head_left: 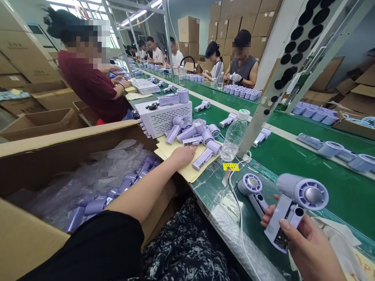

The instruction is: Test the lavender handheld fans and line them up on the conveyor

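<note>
My right hand (304, 234) is closed round the handle of a lilac handheld fan (303, 193), tilted with its round grille and silver hub facing right. Dark parts show in the opened side of its handle. A second handheld fan (252, 183) lies on the bench just left of it. My left hand (183, 156) reaches across to yellow paper (187, 171), its fingers stretched out beside a handheld fan (193, 140) in a small pile. The back of the hand hides part of these fingers. Another handheld fan (206, 156) lies right of this hand.
A cardboard box (73, 134) with plastic bags and fans stands at left. Behind the pile is a white slotted metal box (166, 117). A plastic bottle (234, 134), a white cable (240, 218) and a metal post (263, 101) stand mid-bench. Co-workers sit along the green conveyor (281, 156).
</note>
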`<state>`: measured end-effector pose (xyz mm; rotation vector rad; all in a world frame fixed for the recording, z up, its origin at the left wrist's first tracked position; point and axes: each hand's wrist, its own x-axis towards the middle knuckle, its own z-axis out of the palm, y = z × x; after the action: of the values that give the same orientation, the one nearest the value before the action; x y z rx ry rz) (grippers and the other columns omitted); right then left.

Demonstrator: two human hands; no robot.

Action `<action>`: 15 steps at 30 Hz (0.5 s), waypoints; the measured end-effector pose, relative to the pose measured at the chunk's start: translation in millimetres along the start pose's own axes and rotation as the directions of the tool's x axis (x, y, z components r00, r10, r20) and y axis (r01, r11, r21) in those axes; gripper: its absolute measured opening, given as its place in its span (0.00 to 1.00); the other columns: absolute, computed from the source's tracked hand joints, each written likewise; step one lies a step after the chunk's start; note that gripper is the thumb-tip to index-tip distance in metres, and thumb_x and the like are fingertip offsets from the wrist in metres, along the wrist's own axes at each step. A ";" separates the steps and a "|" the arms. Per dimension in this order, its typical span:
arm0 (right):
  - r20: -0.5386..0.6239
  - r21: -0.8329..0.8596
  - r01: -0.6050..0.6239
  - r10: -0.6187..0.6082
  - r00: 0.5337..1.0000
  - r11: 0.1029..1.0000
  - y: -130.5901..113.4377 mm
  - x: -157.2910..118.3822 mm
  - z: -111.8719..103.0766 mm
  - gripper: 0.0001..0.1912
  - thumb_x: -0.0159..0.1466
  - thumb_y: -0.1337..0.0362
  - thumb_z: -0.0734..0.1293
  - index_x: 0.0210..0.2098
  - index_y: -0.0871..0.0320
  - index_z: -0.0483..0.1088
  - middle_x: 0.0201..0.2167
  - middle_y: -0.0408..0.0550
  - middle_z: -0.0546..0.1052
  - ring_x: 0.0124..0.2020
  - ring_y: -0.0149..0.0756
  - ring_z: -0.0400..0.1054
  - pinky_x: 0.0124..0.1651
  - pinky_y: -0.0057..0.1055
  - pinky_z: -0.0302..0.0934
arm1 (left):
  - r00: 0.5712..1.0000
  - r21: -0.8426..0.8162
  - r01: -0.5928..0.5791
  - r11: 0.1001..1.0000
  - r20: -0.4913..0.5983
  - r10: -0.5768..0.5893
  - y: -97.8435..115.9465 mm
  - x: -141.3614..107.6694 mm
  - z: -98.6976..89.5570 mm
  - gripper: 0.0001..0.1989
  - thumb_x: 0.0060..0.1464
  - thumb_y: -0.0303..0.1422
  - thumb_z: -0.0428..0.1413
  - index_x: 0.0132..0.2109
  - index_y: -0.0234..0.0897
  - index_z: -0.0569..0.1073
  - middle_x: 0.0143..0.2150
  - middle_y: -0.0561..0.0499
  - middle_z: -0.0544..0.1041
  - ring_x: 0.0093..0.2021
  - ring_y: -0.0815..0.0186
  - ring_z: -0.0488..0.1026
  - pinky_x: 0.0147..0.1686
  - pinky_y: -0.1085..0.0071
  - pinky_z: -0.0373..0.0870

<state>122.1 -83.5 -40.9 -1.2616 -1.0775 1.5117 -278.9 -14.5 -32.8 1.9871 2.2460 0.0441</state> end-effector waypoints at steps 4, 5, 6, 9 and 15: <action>0.049 0.019 -0.024 0.023 0.999 1.000 2.9 1.9 -4.6 0.27 0.52 0.52 0.82 0.46 0.55 0.77 0.43 0.58 0.85 0.38 0.54 0.82 0.42 0.46 0.80 | 0.992 -0.076 -0.127 0.989 0.003 0.128 -17.4 -28.1 1.8 0.24 0.68 0.36 0.45 0.66 0.44 0.72 0.51 0.42 0.77 0.53 0.55 0.74 0.54 0.63 0.70; 0.059 0.013 -0.030 0.029 0.998 0.999 3.3 1.9 -4.9 0.27 0.52 0.53 0.82 0.46 0.55 0.77 0.43 0.57 0.85 0.38 0.54 0.82 0.42 0.45 0.80 | 0.989 -0.099 -0.146 0.984 -0.008 0.146 -21.4 -34.5 3.0 0.24 0.67 0.37 0.46 0.65 0.43 0.74 0.52 0.41 0.76 0.55 0.55 0.73 0.56 0.63 0.69; 0.071 -0.001 -0.036 0.036 0.997 0.999 3.4 1.7 -4.8 0.26 0.52 0.53 0.82 0.46 0.55 0.77 0.44 0.57 0.84 0.39 0.53 0.82 0.42 0.44 0.80 | 0.988 -0.123 -0.157 0.980 -0.022 0.156 -24.7 -39.3 4.2 0.24 0.67 0.38 0.47 0.64 0.41 0.74 0.53 0.41 0.75 0.55 0.55 0.73 0.58 0.63 0.69; 0.099 -0.050 -0.040 0.045 0.994 0.998 2.9 1.1 -3.4 0.25 0.52 0.52 0.83 0.45 0.55 0.79 0.45 0.58 0.84 0.39 0.52 0.83 0.42 0.41 0.81 | 0.988 -0.184 -0.151 0.971 -0.051 0.144 -27.1 -42.1 6.4 0.23 0.66 0.39 0.47 0.60 0.38 0.77 0.51 0.41 0.76 0.52 0.56 0.74 0.56 0.62 0.71; 0.094 -0.036 -0.010 0.014 0.995 0.999 2.1 3.5 -2.9 0.24 0.51 0.52 0.83 0.43 0.57 0.80 0.42 0.58 0.85 0.37 0.50 0.82 0.40 0.39 0.81 | 0.987 -0.174 -0.157 0.972 -0.065 0.148 -9.7 -37.8 0.8 0.21 0.64 0.34 0.47 0.57 0.34 0.77 0.51 0.38 0.77 0.55 0.50 0.74 0.58 0.54 0.70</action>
<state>124.3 -80.4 -44.1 -1.2332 -1.1644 1.5810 -283.9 -53.1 -31.4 2.0769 2.0323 0.3056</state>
